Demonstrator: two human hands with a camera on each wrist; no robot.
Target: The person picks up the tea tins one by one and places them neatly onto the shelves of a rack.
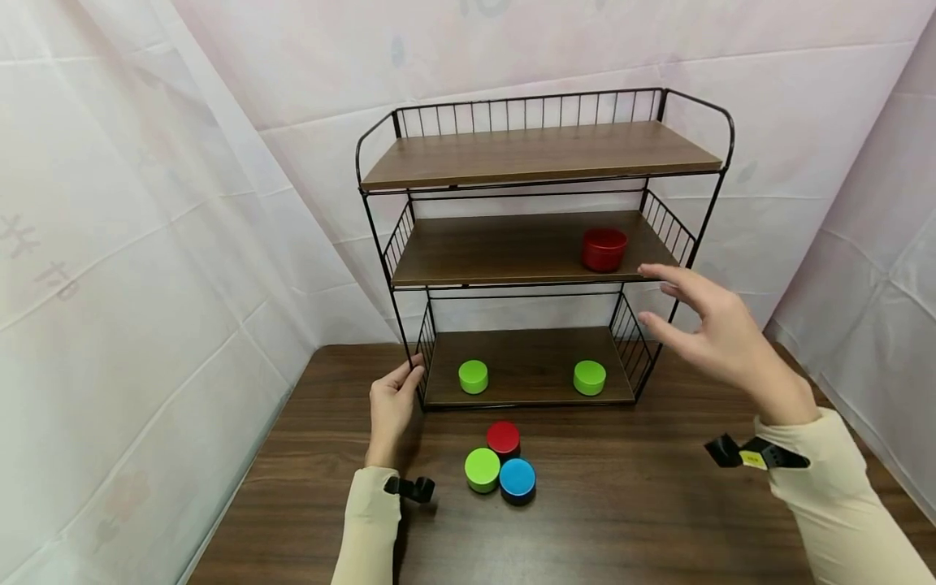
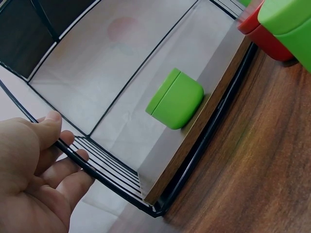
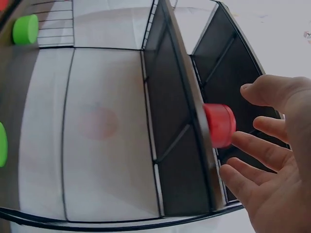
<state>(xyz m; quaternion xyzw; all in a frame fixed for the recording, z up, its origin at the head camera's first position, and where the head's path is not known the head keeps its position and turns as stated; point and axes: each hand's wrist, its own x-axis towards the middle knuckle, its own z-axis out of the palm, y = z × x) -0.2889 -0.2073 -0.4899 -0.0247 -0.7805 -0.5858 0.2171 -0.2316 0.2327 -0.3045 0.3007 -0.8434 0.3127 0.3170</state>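
A three-tier rack [image 1: 537, 260] with brown boards and a black wire frame stands on the table. Low on its left side, my left hand [image 2: 41, 174] holds the front post [image 2: 104, 177] between thumb and fingers. A round red container [image 1: 604, 250] sits toward the right end of the middle board. Just right of it, my right hand [image 1: 705, 325] is raised with fingers spread and nothing in its grasp. In the right wrist view, the fingertips [image 3: 240, 138] come right by the red container. Two green containers [image 1: 473, 377] rest on the bottom board, one left and one right.
On the table before the rack, a red container [image 1: 504, 439], a green container [image 1: 483, 470] and a blue container [image 1: 517, 480] stand close together. The rack's top board [image 1: 541, 150] has a wire rail. Pale cloth [image 1: 183, 244] hangs behind and at both sides.
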